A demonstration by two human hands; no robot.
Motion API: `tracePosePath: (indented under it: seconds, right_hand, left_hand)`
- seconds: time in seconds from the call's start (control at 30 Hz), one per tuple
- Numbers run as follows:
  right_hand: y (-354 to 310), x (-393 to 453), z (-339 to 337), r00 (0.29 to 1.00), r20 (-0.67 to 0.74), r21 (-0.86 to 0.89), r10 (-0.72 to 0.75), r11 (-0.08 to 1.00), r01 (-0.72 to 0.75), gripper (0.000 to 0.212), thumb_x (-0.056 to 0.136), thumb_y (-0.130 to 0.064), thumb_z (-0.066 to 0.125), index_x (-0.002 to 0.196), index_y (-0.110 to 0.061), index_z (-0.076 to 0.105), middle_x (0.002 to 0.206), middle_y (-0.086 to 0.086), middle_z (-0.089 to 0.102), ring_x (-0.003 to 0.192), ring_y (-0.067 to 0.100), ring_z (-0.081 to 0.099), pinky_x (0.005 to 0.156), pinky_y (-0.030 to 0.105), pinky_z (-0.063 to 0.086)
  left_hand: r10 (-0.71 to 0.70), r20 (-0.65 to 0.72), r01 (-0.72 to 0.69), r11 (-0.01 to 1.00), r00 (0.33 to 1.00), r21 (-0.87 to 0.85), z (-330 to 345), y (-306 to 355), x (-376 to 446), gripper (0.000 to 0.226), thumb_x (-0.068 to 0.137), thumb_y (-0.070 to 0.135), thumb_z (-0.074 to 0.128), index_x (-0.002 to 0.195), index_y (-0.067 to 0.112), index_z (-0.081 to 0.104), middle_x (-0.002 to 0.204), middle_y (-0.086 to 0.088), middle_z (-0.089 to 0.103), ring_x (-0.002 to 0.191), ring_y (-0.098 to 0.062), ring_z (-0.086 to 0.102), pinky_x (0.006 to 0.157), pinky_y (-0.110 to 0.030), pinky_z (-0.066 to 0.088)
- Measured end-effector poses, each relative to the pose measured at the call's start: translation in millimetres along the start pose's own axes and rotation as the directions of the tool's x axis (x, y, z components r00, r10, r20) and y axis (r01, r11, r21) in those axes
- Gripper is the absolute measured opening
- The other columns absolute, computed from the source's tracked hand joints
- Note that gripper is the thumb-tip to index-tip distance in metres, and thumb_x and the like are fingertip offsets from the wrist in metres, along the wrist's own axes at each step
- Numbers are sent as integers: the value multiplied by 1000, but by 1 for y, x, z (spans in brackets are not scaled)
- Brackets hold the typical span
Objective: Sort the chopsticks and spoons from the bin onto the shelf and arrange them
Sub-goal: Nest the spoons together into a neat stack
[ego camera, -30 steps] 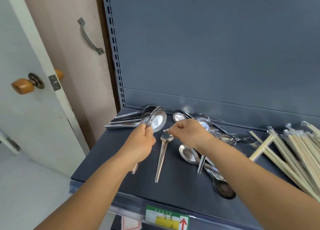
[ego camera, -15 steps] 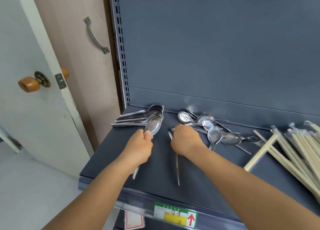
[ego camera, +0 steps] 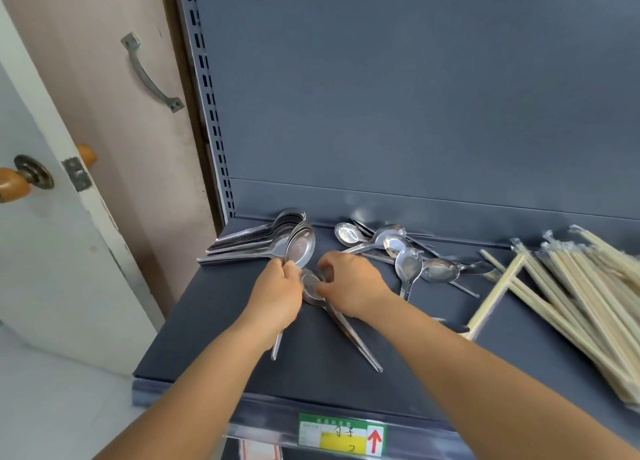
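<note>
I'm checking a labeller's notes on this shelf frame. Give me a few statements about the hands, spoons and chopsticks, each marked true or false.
1. The left hand grips spoons whose bowls stand up above its fingers. True.
2. The right hand is lifting a pair of chopsticks. False: it holds the spoon lying on the shelf beside the left hand.
3. The wrapped chopsticks lie at the right of the shelf. True.
4. The stacked spoons sit at the front edge by the price label. False: they lie at the back left.
5. Loose spoons lie scattered between the hands and the chopsticks. True.
</note>
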State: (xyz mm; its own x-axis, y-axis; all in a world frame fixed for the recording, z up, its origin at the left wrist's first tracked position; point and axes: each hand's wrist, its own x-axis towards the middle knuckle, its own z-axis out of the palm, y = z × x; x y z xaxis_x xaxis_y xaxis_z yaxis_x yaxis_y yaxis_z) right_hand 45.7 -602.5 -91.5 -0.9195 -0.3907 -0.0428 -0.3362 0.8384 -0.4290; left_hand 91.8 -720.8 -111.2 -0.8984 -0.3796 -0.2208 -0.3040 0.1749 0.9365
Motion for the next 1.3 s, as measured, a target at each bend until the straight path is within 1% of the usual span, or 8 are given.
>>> tracePosePath:
  seconds: [0.2, 0.3, 0.47, 0.73, 0.87, 0.97, 1.13, 1.3]
  right_hand:
    - [4, 5, -15, 995, -42, 248, 87, 966, -74, 5, 82, -17, 60, 81, -14, 64, 73, 1, 61, 72, 21, 58, 68, 26, 46]
    - [6, 5, -26, 977, 60, 577, 204, 792, -201, 9, 83, -7, 60, 76, -11, 55, 62, 6, 61, 48, 14, 55, 54, 23, 50]
    - [15, 5, -32, 962, 74, 715, 264, 658, -236, 26, 87, -9, 62, 65, -12, 49, 60, 8, 57, 57, 20, 53, 58, 29, 49]
    - [61, 3, -59, 959, -103, 504, 262, 845, -177, 19, 82, -31, 67, 69, -22, 56, 61, -7, 51, 54, 11, 45, 56, 24, 38]
    - [97, 9, -66, 946, -153, 161, 284, 952, -260, 28, 84, -32, 62, 111, -25, 61, 104, 0, 62, 99, 23, 59, 82, 29, 45]
    - [109, 9, -64, 955, -129, 7, 267, 963, -269, 34, 83, -28, 57, 117, -26, 60, 112, 2, 63, 107, 28, 57, 82, 31, 45]
    - [113, 11, -64, 956, -143, 23, 255, 967, -254, 7, 84, -21, 57, 87, -24, 63, 93, 1, 70, 91, 22, 62, 72, 26, 45]
    - [118, 8, -76, 962, -164, 253, 219, 952, -173, 13, 89, -19, 58, 80, -18, 68, 62, -6, 58, 53, 9, 48, 49, 20, 36]
  left_hand:
    - [-15, -25, 13, 995, 1000, -97, -8, 5, -7, 29, 97, 16, 29, 112, -1, 46, 69, -3, 35, 55, -15, 26, 49, -28, 23]
    - [-3, 30, 5, 998, 1000, -66, -4, 10, -8, 27, 100, 19, 28, 109, 2, 47, 72, -4, 40, 56, -15, 32, 50, -28, 29]
    - [19, 171, -1, 995, 985, -103, 19, 29, -16, 25, 103, 24, 26, 109, 10, 46, 81, -8, 61, 59, -17, 58, 58, -31, 54]
    - [24, 283, -24, 1000, 959, -5, 51, 38, -4, 24, 100, 26, 33, 103, 13, 53, 69, 1, 43, 46, -11, 30, 37, -19, 25]
    - [4, 267, -18, 999, 964, 51, 60, 40, 6, 23, 98, 26, 34, 101, 17, 55, 71, 1, 46, 47, -13, 34, 39, -19, 28]
    - [-4, 266, -10, 999, 964, 52, 65, 42, 8, 22, 98, 25, 34, 95, 18, 55, 70, 0, 45, 46, -13, 31, 40, -20, 26]
    - [0, 262, -11, 999, 965, 40, 70, 47, 8, 23, 99, 24, 33, 92, 18, 55, 69, 1, 46, 46, -11, 32, 40, -20, 27]
    - [-5, 256, 0, 1000, 967, 18, 73, 50, 7, 27, 101, 24, 31, 101, 11, 55, 70, 0, 47, 49, -11, 34, 42, -20, 30]
